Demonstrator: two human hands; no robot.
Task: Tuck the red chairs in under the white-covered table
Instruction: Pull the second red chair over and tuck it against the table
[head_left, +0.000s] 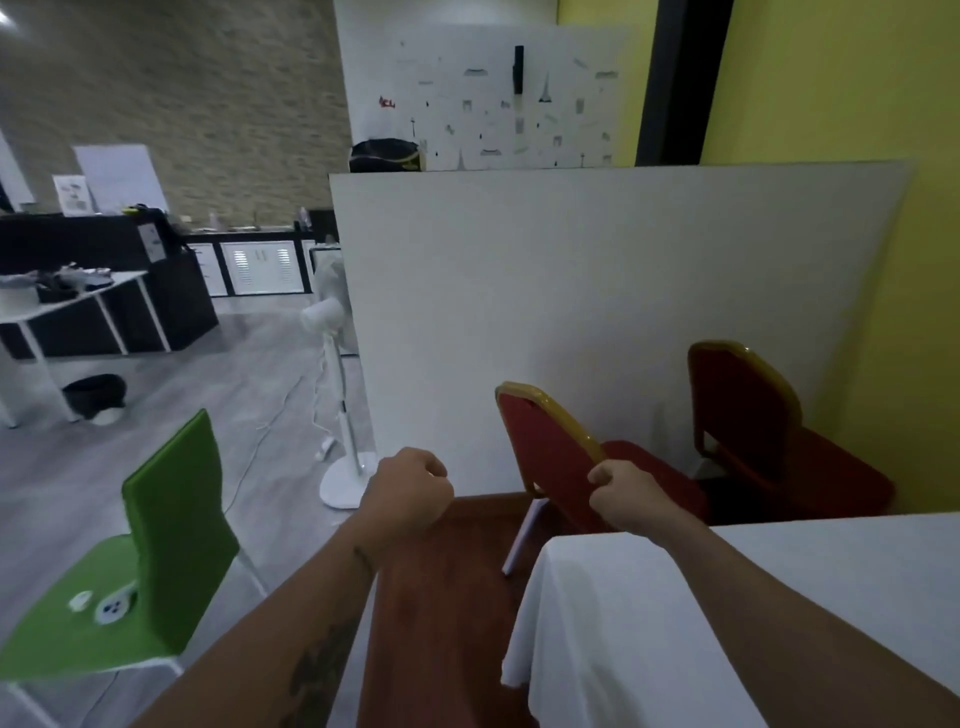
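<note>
White cloth drapes the desk (727, 623) at lower right. Just above its corner the right hand (631, 499) is closed on the gold frame of the nearer red chair (550, 447) — the left hand (410, 493), fisted, holds nothing. At right, a second red chair (748, 415) stands against the white partition (571, 286).

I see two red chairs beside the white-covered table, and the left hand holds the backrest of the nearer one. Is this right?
Not quite. In the head view the right hand holds the nearer red chair by its backrest; the left hand is a closed fist in the air, holding nothing.
</note>
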